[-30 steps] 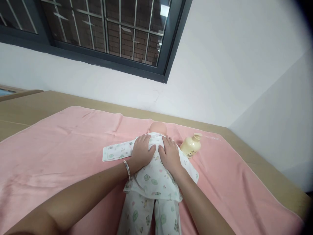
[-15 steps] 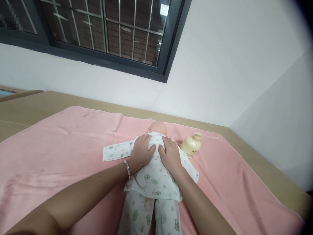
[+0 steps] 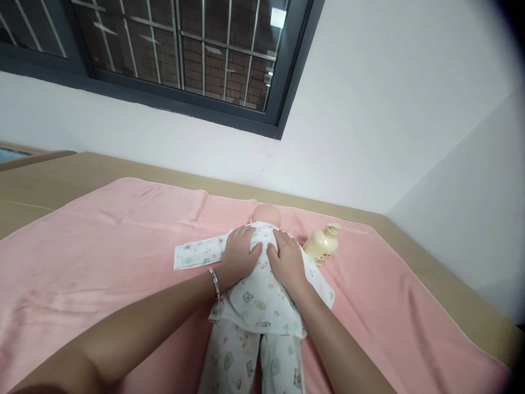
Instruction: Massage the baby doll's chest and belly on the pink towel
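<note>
A baby doll (image 3: 266, 214) lies on a pink blanket (image 3: 123, 230), its bare head pointing toward the wall. It wears a white printed top (image 3: 262, 306) and matching trousers (image 3: 229, 358); one sleeve stretches out to the left. My left hand (image 3: 240, 253) rests flat on the left of the doll's upper body, fingers extended. On the other side my right hand (image 3: 287, 260) lies flat too, its thumb close to the left thumb. Both palms touch the cloth without gripping it. A silver bracelet (image 3: 214, 283) circles my left wrist.
Close to the right of the doll, a pale yellow pump bottle (image 3: 322, 245) leans on the blanket. Beneath is a wooden surface (image 3: 435, 279) that meets a white wall (image 3: 348, 137). A dark-framed barred window (image 3: 184, 96) is set above.
Both hands keep the same place on the doll. The whole view has shifted very slightly; nothing else has visibly moved.
</note>
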Demonstrator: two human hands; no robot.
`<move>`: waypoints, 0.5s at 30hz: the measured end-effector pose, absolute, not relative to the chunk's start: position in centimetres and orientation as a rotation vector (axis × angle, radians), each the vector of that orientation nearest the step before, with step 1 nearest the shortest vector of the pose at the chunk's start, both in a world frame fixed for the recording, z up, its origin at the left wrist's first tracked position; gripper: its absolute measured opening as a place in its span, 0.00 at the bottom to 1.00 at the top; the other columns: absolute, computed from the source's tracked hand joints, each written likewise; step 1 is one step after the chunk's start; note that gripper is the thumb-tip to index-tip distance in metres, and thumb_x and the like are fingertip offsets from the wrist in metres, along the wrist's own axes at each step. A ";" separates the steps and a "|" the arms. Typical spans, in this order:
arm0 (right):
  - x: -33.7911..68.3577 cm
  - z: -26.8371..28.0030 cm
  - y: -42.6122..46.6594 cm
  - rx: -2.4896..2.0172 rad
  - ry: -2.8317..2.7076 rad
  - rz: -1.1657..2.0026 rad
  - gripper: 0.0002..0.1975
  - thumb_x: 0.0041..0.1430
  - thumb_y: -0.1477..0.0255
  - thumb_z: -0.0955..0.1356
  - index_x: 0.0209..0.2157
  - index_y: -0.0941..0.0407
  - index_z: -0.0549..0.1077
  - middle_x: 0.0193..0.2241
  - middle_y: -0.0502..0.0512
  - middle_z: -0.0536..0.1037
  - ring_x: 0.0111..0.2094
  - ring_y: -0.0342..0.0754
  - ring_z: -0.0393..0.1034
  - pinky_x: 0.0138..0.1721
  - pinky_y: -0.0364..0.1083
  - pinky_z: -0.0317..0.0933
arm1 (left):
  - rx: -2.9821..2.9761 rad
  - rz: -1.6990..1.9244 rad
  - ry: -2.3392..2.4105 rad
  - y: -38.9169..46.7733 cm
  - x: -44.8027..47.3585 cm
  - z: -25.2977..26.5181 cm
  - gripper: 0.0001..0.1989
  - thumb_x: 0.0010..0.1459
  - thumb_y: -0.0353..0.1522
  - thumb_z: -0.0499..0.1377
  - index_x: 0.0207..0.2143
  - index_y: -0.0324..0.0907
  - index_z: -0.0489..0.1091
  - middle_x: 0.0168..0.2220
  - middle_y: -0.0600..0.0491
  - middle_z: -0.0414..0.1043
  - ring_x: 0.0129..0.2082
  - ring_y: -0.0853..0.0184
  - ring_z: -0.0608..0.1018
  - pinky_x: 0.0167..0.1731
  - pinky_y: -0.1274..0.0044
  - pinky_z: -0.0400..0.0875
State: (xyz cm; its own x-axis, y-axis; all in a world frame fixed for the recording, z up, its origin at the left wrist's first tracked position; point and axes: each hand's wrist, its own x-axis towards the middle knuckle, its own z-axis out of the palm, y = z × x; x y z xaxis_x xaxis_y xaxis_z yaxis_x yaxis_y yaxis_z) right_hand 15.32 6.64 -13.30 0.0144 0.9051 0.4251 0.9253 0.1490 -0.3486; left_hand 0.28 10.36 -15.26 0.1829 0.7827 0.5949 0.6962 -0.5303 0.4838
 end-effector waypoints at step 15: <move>15.0 -13.0 6.1 -1.810 -1.896 -0.269 0.22 0.65 0.69 0.59 0.57 0.61 0.69 0.54 0.65 0.74 0.56 0.56 0.66 0.58 0.53 0.54 | 2.342 1.265 1.467 10.3 0.3 -15.2 0.18 0.57 0.32 0.54 0.50 0.41 0.67 0.52 0.45 0.72 0.54 0.54 0.71 0.56 0.60 0.65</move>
State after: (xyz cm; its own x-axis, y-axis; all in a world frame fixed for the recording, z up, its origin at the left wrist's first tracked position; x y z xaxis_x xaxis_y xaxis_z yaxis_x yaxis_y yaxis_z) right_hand 14.96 6.08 -13.00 0.0097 0.8771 0.4803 0.9759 0.0963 -0.1957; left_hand 0.26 10.33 -15.18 0.1895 0.7846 0.5903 0.6994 -0.5298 0.4797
